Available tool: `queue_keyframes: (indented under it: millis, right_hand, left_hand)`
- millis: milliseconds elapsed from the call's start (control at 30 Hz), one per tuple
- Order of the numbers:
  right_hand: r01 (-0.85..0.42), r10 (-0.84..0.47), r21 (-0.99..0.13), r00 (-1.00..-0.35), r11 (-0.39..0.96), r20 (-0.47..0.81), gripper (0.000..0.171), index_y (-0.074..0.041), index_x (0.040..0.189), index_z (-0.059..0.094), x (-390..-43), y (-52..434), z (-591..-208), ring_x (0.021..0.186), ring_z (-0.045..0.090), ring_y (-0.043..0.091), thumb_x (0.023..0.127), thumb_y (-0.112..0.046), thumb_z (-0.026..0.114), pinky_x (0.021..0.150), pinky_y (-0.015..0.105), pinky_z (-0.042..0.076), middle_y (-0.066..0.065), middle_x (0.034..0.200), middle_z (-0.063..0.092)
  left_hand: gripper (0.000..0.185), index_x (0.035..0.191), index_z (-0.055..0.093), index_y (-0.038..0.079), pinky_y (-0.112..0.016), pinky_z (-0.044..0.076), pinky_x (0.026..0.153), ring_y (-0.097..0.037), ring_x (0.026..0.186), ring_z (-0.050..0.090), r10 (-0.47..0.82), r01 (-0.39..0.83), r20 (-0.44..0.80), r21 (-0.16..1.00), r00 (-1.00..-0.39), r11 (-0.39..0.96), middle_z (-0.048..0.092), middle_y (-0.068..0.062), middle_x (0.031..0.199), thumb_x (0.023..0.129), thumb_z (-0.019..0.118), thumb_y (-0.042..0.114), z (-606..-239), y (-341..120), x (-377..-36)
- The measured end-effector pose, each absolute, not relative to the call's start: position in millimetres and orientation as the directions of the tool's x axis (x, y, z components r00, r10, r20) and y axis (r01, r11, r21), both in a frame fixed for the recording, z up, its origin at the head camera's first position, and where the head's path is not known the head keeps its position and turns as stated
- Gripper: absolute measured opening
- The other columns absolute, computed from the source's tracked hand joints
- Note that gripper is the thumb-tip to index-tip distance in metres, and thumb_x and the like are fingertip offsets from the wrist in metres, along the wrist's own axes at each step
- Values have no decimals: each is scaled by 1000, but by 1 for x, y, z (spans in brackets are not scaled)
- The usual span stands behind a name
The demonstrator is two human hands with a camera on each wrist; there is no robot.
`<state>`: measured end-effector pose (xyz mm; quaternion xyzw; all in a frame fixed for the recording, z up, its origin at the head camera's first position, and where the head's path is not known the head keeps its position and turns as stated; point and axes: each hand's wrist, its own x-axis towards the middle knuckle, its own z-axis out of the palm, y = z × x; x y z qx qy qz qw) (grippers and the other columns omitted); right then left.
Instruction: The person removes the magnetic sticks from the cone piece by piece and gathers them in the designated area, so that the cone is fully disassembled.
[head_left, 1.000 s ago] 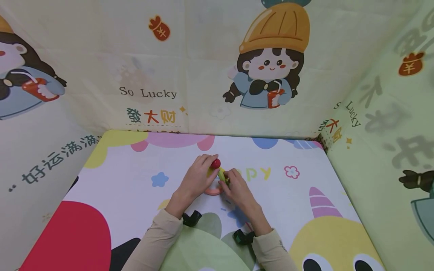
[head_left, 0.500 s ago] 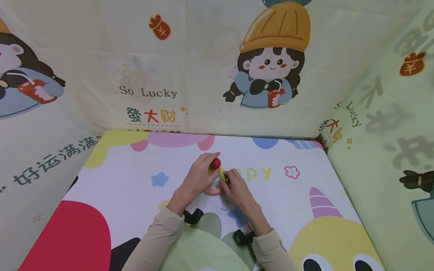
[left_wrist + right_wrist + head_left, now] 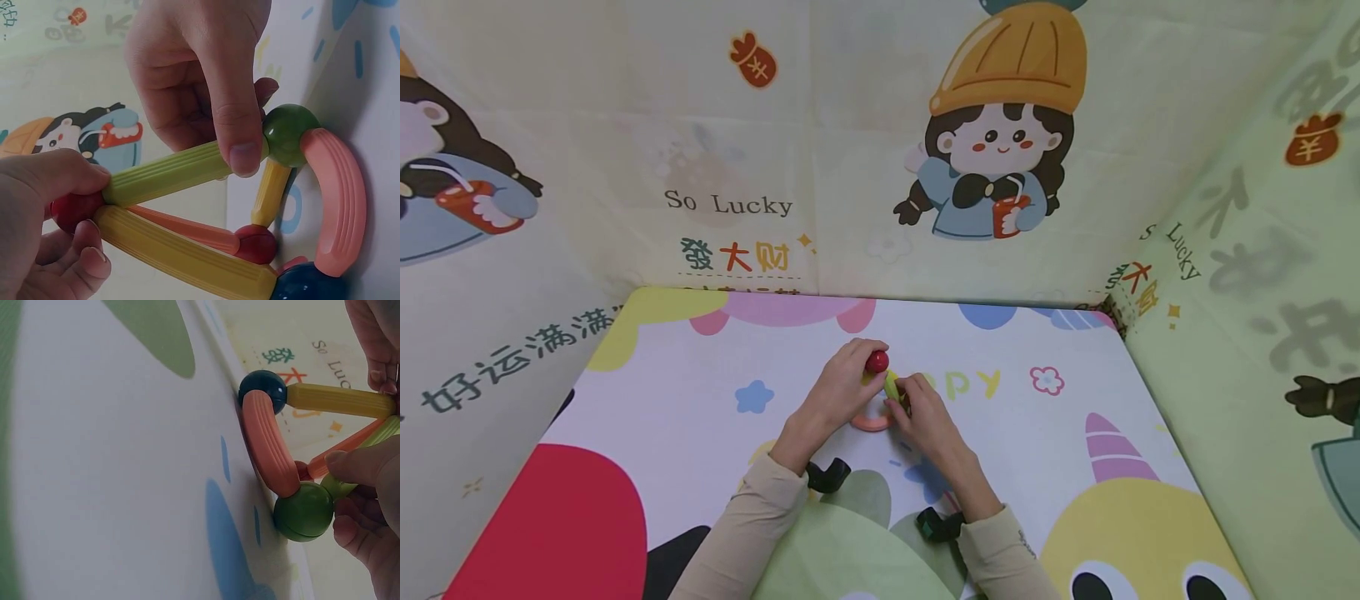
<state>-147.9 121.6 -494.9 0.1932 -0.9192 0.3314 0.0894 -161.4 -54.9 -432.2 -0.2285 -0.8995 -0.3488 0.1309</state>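
Observation:
A small pyramid of toy building sticks and balls stands on the table between my hands. In the left wrist view, my left hand (image 3: 835, 385) pinches the red ball (image 3: 77, 212) at its top. My right hand (image 3: 929, 419) pinches the light green stick (image 3: 172, 170) near its lower end, close to the green ball (image 3: 291, 135). A yellow stick (image 3: 187, 251) and an orange stick (image 3: 187, 230) also lead down from the top. Around the base are a curved pink stick (image 3: 342, 203), a dark blue ball (image 3: 310, 282), a second red ball (image 3: 256, 244) and another yellow stick (image 3: 270, 194).
The tabletop (image 3: 685, 425) has a printed cartoon cover. Cloth walls (image 3: 850, 150) with printed figures and lettering enclose its back and both sides. A black wrist camera (image 3: 829, 476) sits on my left wrist, and another camera (image 3: 938, 525) on my right.
My left hand has shifted very slightly to the right, still holding the top red ball. The right hand keeps its grip on the light green stick, nearly motionless.

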Motion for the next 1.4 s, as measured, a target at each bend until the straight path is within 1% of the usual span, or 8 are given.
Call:
queue_keyframes:
  millis: [433, 633, 1033, 1400]
  right_hand:
    - [-433, -311, -559, -901, 708, 304, 26, -2, 112, 64, -148, 122, -494, 80, 53, 13, 91, -14, 74, 71, 25, 52, 6, 96, 58]
    - [-412, -298, -572, -911, 710, 286, 28, -4, 112, 64, -148, 121, -494, 80, 51, 12, 89, -15, 76, 70, 23, 52, 4, 96, 57]
    - [-441, -304, -560, -896, 702, 323, 27, -2, 111, 64, -149, 122, -495, 81, 54, 15, 89, -13, 75, 70, 26, 53, 7, 96, 59]
    - [-427, -303, -574, -903, 699, 304, 27, -1, 112, 64, -149, 121, -493, 81, 53, 14, 90, -13, 75, 71, 25, 53, 8, 97, 59]
  left_hand:
    - [38, 123, 59, 3, -37, 58, 93, -24, 105, 64, 326, 475, 347, 589, -880, 654, 64, -13, 118, 88, 74, 7, -431, -54, -163]
    - [39, 123, 58, 3, -37, 58, 92, -25, 104, 64, 330, 470, 335, 611, -882, 637, 63, -13, 118, 87, 75, 5, -430, -55, -163]
    - [42, 123, 56, 3, -36, 59, 89, -26, 105, 65, 342, 475, 331, 620, -880, 624, 63, -14, 119, 87, 76, 6, -431, -57, -166]
    - [45, 125, 55, 5, -36, 60, 88, -24, 107, 64, 356, 462, 297, 643, -886, 611, 62, -12, 120, 86, 78, 6, -427, -59, -168]
